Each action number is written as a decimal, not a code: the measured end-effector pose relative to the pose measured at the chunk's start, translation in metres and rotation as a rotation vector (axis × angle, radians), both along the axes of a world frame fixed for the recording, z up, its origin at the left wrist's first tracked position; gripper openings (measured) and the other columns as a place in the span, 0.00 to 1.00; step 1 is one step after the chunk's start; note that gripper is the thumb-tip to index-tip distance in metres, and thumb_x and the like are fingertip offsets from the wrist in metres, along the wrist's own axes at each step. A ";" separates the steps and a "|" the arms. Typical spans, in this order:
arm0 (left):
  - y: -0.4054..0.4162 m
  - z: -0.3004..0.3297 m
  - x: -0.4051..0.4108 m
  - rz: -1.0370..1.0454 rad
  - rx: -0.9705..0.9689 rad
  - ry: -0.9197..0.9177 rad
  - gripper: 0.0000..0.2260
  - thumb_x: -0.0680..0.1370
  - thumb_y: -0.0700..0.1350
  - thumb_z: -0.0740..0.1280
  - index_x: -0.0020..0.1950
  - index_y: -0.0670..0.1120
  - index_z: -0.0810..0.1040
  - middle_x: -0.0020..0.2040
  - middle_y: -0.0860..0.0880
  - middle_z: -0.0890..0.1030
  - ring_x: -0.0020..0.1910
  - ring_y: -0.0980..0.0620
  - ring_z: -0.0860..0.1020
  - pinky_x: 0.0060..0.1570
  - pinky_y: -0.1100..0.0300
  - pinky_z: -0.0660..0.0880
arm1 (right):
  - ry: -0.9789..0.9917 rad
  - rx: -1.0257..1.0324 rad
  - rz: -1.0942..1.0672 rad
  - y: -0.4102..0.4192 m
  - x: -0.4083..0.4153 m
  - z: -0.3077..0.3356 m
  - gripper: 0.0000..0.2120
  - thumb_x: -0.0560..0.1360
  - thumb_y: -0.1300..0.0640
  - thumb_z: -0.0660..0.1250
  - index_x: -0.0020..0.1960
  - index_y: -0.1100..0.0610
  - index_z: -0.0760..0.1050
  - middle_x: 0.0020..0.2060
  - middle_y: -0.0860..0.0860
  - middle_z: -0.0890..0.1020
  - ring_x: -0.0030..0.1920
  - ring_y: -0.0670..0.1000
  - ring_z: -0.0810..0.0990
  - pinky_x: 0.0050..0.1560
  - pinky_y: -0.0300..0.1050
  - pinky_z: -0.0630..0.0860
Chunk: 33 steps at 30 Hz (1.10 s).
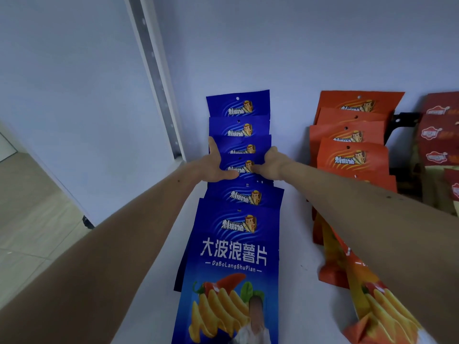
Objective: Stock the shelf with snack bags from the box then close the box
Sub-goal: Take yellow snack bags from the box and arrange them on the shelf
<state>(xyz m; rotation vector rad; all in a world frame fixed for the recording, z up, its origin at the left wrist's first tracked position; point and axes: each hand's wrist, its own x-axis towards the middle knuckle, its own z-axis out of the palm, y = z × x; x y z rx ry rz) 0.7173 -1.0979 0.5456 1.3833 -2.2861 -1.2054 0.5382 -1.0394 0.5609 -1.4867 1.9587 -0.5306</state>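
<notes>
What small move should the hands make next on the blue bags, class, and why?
Probably let go and pull back. Both hands, left and right, grip one blue bag mid-row, and it already stands in line with the other blue bags on the shelf.

right hand (pixel 269 163) fingers hiding behind blue bags (pixel 238 219) | dark red bags (pixel 439 135) running off right edge | front bag's bottom blurring
</notes>
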 end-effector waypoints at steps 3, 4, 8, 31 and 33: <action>-0.002 -0.002 0.000 0.027 -0.034 -0.020 0.55 0.70 0.53 0.76 0.76 0.50 0.33 0.68 0.47 0.71 0.63 0.50 0.76 0.60 0.43 0.76 | -0.016 -0.002 0.006 -0.002 0.002 0.000 0.31 0.75 0.49 0.69 0.70 0.60 0.58 0.64 0.56 0.74 0.62 0.54 0.75 0.57 0.48 0.75; -0.002 -0.002 0.000 0.027 -0.043 -0.015 0.54 0.70 0.52 0.75 0.75 0.49 0.32 0.68 0.47 0.71 0.63 0.50 0.76 0.60 0.44 0.76 | -0.016 -0.002 0.012 -0.001 0.002 0.001 0.31 0.75 0.49 0.69 0.70 0.60 0.58 0.64 0.56 0.73 0.62 0.54 0.75 0.58 0.49 0.76; -0.002 -0.003 0.001 0.056 -0.011 -0.002 0.55 0.70 0.52 0.76 0.75 0.49 0.33 0.67 0.48 0.71 0.63 0.51 0.76 0.59 0.45 0.77 | 0.030 0.012 0.015 0.004 0.001 0.004 0.32 0.75 0.48 0.68 0.70 0.61 0.58 0.64 0.56 0.73 0.62 0.54 0.75 0.57 0.47 0.75; 0.077 0.021 0.027 0.201 0.095 -0.301 0.35 0.77 0.57 0.65 0.75 0.45 0.50 0.70 0.44 0.70 0.62 0.45 0.76 0.57 0.50 0.77 | 0.229 0.302 -0.063 0.090 0.020 0.027 0.25 0.82 0.47 0.56 0.69 0.65 0.63 0.63 0.63 0.75 0.57 0.59 0.80 0.59 0.49 0.77; 0.085 0.021 0.031 0.213 0.165 -0.270 0.23 0.78 0.56 0.65 0.65 0.46 0.61 0.67 0.44 0.74 0.60 0.43 0.78 0.53 0.49 0.78 | 0.195 0.332 -0.102 0.090 0.022 0.023 0.24 0.81 0.47 0.59 0.66 0.66 0.65 0.58 0.64 0.78 0.51 0.58 0.83 0.53 0.49 0.80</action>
